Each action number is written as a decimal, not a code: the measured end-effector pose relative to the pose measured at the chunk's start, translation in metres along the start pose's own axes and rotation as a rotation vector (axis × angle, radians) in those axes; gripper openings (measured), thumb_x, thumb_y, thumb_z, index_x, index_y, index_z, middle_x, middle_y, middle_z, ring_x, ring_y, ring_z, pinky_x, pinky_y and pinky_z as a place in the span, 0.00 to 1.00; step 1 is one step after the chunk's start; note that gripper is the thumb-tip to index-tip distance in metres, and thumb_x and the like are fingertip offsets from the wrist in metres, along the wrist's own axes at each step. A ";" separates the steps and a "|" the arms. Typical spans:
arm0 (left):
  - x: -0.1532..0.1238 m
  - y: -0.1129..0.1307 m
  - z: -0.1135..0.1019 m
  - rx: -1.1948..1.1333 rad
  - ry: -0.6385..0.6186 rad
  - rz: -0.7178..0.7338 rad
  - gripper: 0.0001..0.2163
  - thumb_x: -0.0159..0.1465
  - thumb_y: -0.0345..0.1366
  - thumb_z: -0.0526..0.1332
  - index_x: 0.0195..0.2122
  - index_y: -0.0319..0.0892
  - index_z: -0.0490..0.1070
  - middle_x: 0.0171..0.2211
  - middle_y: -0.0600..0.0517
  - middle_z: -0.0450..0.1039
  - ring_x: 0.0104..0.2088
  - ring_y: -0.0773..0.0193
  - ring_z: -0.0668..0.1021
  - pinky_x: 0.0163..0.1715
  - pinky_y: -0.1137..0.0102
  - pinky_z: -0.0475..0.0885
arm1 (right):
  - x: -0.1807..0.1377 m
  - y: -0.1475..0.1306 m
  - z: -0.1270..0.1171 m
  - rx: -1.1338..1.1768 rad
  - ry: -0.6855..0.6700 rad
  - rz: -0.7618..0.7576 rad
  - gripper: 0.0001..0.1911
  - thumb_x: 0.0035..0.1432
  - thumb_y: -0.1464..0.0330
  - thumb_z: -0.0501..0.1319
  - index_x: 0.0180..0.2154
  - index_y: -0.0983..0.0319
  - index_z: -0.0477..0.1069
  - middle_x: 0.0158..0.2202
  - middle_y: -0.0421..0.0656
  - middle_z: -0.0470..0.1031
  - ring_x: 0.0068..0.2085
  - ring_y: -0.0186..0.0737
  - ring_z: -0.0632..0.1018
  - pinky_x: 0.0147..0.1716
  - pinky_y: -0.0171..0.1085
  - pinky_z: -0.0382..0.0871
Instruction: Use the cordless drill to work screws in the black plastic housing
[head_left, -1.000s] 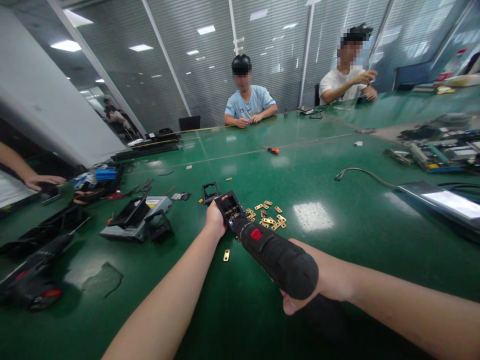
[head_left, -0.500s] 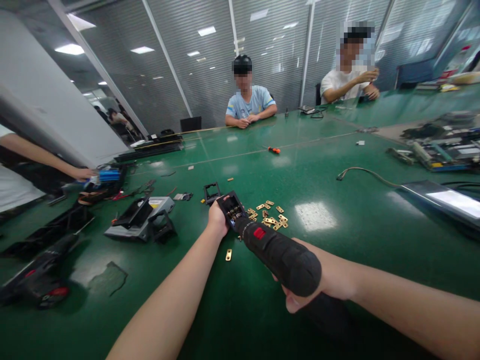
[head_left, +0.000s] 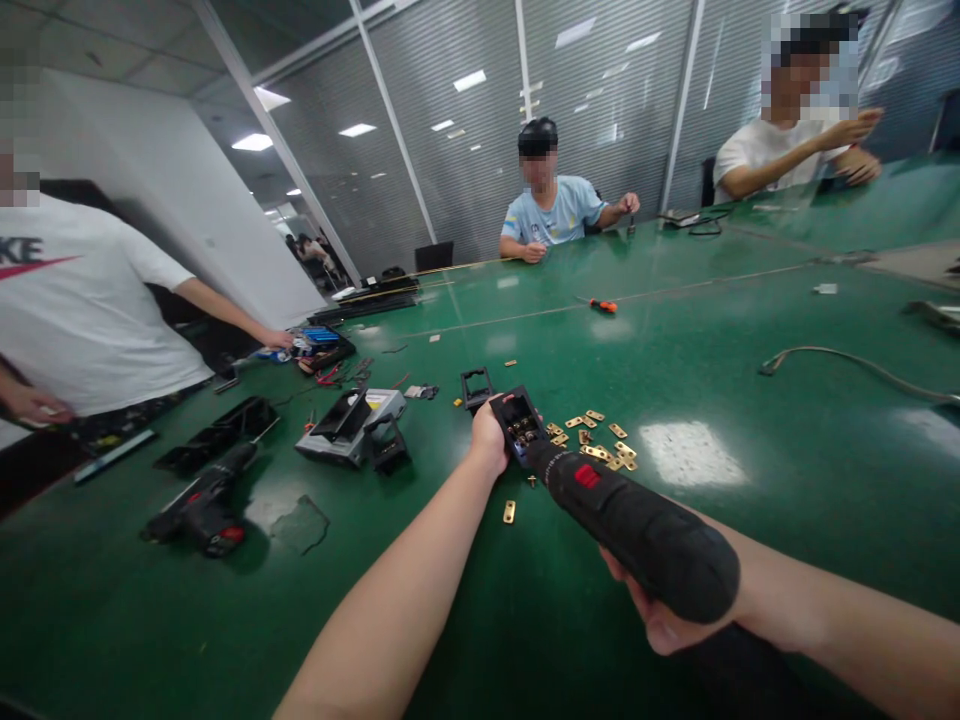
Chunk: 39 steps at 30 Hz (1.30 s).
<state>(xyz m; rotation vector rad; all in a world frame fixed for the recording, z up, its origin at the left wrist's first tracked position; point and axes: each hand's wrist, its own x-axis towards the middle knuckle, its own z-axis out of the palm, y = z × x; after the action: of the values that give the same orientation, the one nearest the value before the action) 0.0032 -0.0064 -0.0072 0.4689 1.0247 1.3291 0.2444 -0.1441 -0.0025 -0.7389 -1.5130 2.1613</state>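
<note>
My left hand [head_left: 491,437] grips a small black plastic housing [head_left: 517,408] by its left side, tilted up off the table. Brass-coloured metal parts show inside the housing. My right hand [head_left: 660,610] is wrapped round the handle of a black cordless drill [head_left: 637,520] with a red switch on top. The drill's front end points into the near end of the housing; its tip is hidden. Several brass plates with holes [head_left: 596,453] lie to the right of the housing, and a single brass plate [head_left: 509,512] lies nearer to me.
On the green table [head_left: 465,620], a second drill [head_left: 206,510] lies at left near black frames [head_left: 386,445] and a grey metal box [head_left: 341,445]. An orange screwdriver [head_left: 602,306] lies farther back. A co-worker [head_left: 97,290] stands at left; two people sit across the table.
The view has swung left, so everything sits farther right. My hands keep the housing and drill together. The person opposite has moved their hands apart, one now at a small dark object.
</note>
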 end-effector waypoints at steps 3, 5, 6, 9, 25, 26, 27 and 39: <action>-0.001 0.001 0.000 -0.004 -0.013 -0.009 0.08 0.61 0.38 0.59 0.32 0.40 0.75 0.28 0.42 0.80 0.35 0.47 0.85 0.40 0.54 0.80 | 0.002 -0.003 0.002 0.033 -0.029 -0.001 0.21 0.39 0.72 0.81 0.36 0.65 0.78 0.26 0.41 0.82 0.29 0.42 0.83 0.30 0.37 0.77; -0.001 0.002 0.000 0.007 -0.005 -0.016 0.09 0.62 0.38 0.59 0.33 0.39 0.75 0.27 0.42 0.80 0.34 0.47 0.85 0.38 0.55 0.80 | 0.004 -0.004 0.003 0.061 -0.061 -0.003 0.19 0.39 0.72 0.81 0.33 0.65 0.77 0.27 0.42 0.83 0.28 0.42 0.83 0.31 0.37 0.78; -0.001 0.003 0.000 0.015 0.003 -0.017 0.09 0.62 0.38 0.59 0.33 0.39 0.76 0.27 0.42 0.80 0.33 0.47 0.85 0.37 0.55 0.80 | 0.005 -0.005 0.003 0.074 -0.070 -0.008 0.19 0.38 0.73 0.82 0.31 0.65 0.77 0.27 0.42 0.83 0.28 0.41 0.83 0.31 0.37 0.78; -0.001 0.003 0.000 0.028 0.012 -0.010 0.10 0.62 0.38 0.58 0.34 0.37 0.76 0.28 0.41 0.81 0.30 0.50 0.84 0.32 0.58 0.80 | 0.006 -0.009 0.002 0.089 -0.067 -0.021 0.21 0.35 0.75 0.82 0.32 0.65 0.77 0.26 0.41 0.83 0.28 0.41 0.83 0.31 0.36 0.78; -0.002 0.007 0.003 0.024 0.029 0.016 0.10 0.62 0.35 0.58 0.36 0.35 0.76 0.27 0.41 0.81 0.31 0.50 0.85 0.35 0.58 0.81 | 0.001 -0.036 0.015 0.093 -0.039 -0.030 0.16 0.37 0.75 0.80 0.27 0.65 0.76 0.24 0.40 0.81 0.25 0.35 0.80 0.27 0.31 0.74; -0.001 0.006 0.002 0.023 0.028 0.018 0.10 0.62 0.36 0.59 0.36 0.35 0.76 0.27 0.41 0.81 0.30 0.50 0.85 0.34 0.58 0.81 | 0.001 -0.035 0.015 0.100 -0.051 -0.036 0.16 0.38 0.75 0.80 0.26 0.66 0.76 0.24 0.41 0.82 0.25 0.35 0.80 0.27 0.32 0.74; 0.000 0.006 0.001 0.021 0.026 0.020 0.10 0.62 0.36 0.59 0.37 0.35 0.76 0.28 0.41 0.81 0.29 0.50 0.85 0.33 0.59 0.81 | 0.002 -0.034 0.014 0.109 -0.063 -0.039 0.15 0.38 0.75 0.80 0.26 0.66 0.76 0.25 0.41 0.82 0.25 0.36 0.81 0.27 0.32 0.75; 0.005 0.005 -0.001 0.035 0.028 0.035 0.14 0.62 0.36 0.58 0.45 0.35 0.75 0.29 0.42 0.82 0.28 0.50 0.84 0.31 0.58 0.79 | 0.005 -0.030 0.011 0.092 -0.051 -0.087 0.13 0.36 0.78 0.80 0.24 0.66 0.78 0.23 0.40 0.81 0.24 0.35 0.79 0.24 0.30 0.73</action>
<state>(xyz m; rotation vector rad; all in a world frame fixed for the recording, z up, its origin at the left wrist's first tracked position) -0.0013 -0.0009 -0.0054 0.4981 1.0690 1.3539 0.2341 -0.1389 0.0277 -0.5813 -1.4323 2.1836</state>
